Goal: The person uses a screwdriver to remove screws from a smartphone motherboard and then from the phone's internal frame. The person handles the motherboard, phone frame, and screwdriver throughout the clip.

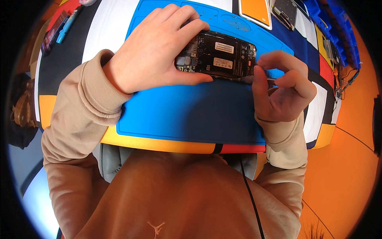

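An opened smartphone (221,55) lies sideways above the blue work mat (167,115), its back cover off. Its black battery with two white labels fills the middle, and a circuit board shows at the left end. My left hand (159,47) is closed around that left end, thumb along the near edge and fingers over the far edge. At the right end, my right hand (284,85) pinches a thin, greyish tool (271,81), its tip against the phone's near right corner. My fingers hide most of the tool, so its exact kind is unclear.
Small screws (205,14) sit in the mat's far compartments. Beyond it lie an orange-faced box (255,12) and an opened device (283,14). Blue parts bins (338,32) line the far right. Pens (67,26) lie at the far left.
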{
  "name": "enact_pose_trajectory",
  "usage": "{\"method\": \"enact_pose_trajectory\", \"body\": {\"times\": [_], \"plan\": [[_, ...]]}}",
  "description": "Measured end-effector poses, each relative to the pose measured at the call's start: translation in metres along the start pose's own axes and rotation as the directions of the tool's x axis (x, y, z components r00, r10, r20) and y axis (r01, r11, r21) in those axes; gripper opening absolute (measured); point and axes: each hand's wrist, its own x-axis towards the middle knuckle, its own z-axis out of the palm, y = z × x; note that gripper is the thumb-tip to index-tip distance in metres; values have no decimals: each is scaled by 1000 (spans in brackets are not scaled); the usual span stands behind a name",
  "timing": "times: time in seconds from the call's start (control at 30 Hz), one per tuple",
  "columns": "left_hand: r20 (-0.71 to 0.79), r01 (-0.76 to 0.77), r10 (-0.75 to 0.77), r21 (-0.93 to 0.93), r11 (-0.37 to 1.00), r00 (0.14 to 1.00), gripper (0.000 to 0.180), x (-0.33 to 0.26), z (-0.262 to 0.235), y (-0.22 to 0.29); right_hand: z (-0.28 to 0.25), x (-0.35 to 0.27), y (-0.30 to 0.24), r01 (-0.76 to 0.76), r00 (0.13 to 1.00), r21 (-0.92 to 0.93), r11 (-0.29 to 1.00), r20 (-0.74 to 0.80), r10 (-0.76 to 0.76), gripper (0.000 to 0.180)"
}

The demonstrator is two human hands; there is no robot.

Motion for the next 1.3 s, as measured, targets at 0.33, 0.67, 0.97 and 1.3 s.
{"method": "enact_pose_trajectory", "body": {"times": [0.33,0.67,0.97,1.3], "plan": [[-14,-8,7,-23,1000,1000,70,0,1,-3,2,3,2,26,1000,-59,998,-16,-27,39],[-10,-1,1,-24,1000,1000,67,-1,1,-4,-4,7,-6,29,991,-18,999,130,-27,43],[-27,-16,15,-39,999,1000,65,-1,2,-5,-1,4,-3,0,997,27,1000,79,-2,43],[-34,-23,21,-41,999,999,65,-1,2,-6,-5,6,-4,-29,992,62,998,121,21,44]]}}
